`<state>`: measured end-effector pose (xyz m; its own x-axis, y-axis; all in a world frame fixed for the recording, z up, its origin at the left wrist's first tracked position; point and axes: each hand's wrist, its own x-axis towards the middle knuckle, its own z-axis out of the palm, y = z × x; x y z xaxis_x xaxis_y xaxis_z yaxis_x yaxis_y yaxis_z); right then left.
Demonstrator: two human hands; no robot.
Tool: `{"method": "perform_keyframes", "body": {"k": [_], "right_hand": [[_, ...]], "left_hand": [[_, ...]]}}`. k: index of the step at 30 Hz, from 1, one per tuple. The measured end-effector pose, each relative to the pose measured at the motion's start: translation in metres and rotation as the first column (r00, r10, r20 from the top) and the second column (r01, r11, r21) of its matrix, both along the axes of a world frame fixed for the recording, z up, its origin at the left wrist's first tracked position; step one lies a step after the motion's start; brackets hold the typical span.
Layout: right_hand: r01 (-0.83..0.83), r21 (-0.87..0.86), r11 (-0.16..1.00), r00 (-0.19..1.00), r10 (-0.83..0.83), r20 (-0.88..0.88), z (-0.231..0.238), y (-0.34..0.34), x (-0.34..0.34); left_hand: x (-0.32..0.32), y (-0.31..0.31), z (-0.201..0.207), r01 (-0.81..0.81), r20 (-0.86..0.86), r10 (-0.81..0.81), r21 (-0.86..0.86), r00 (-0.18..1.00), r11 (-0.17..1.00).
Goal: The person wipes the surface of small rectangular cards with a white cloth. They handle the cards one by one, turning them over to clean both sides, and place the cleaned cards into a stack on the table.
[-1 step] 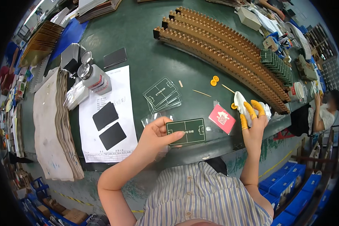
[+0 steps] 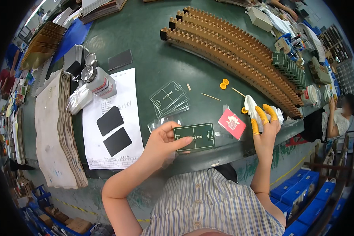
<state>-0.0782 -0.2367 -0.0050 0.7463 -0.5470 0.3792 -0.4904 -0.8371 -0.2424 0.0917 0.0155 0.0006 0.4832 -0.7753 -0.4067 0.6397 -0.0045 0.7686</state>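
The left hand (image 2: 161,143) pinches a small dark green card (image 2: 194,136) marked like a football pitch, thumb on its face and fingers along its left end, holding it just above the near edge of the green surface (image 2: 145,51). The right hand (image 2: 263,131), yellow finger cots on its fingertips (image 2: 269,112), closes around a crumpled white cloth (image 2: 251,107) to the right of the card. The card looks thin, light and fairly stiff, probably with a glossy, easily smudged face, so it seems best gripped by its short ends or rim, leaving the printed face free. Just right of the card a red packet (image 2: 232,123) lies flat; beyond the card, a fanned stack of clear-sleeved cards (image 2: 171,99) rests on the surface, with empty clear sleeves (image 2: 161,124) close to the left hand's knuckles. To the left of the card a white sheet (image 2: 114,118) carries two black rectangles (image 2: 113,131), and a white bottle with a metal pump top (image 2: 100,80) stands at its far corner. Long brown slotted racks (image 2: 232,51) curve across the far side. Open room lies between the stacked cards and the racks; the surface's near edge runs directly under both hands, so a dropped card could slip off it.
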Motion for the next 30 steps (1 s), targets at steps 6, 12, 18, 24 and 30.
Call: {"method": "perform_keyframes", "body": {"k": [6, 12, 18, 24, 30], "right_hand": [[-0.046, 0.072, 0.996, 0.988, 0.034, 0.15, 0.003, 0.014, 0.002], [-0.302, 0.321, 0.898, 0.89, 0.146, 0.432, 0.001, 0.04, 0.012], [-0.505, 0.728, 0.464, 0.863, 0.266, 0.429, 0.001, 0.07, 0.024], [-0.517, 0.791, 0.326, 0.855, 0.232, 0.463, -0.009, 0.085, 0.026], [-0.498, 0.857, 0.133, 0.867, 0.046, 0.497, -0.006, 0.089, 0.029]], "left_hand": [[-0.001, 0.0, -0.007, 0.014, -0.02, -0.014, -0.035, 1.0, 0.999], [-0.002, -0.002, -0.01, 0.02, -0.006, -0.02, -0.061, 1.0, 0.998], [-0.003, 0.0, -0.01, 0.003, -0.064, -0.008, -0.074, 0.998, 0.997], [-0.001, 0.001, -0.005, -0.012, -0.15, 0.001, -0.076, 0.989, 0.997], [-0.001, 0.004, -0.004, 0.008, -0.192, -0.029, -0.108, 0.981, 0.994]]}}
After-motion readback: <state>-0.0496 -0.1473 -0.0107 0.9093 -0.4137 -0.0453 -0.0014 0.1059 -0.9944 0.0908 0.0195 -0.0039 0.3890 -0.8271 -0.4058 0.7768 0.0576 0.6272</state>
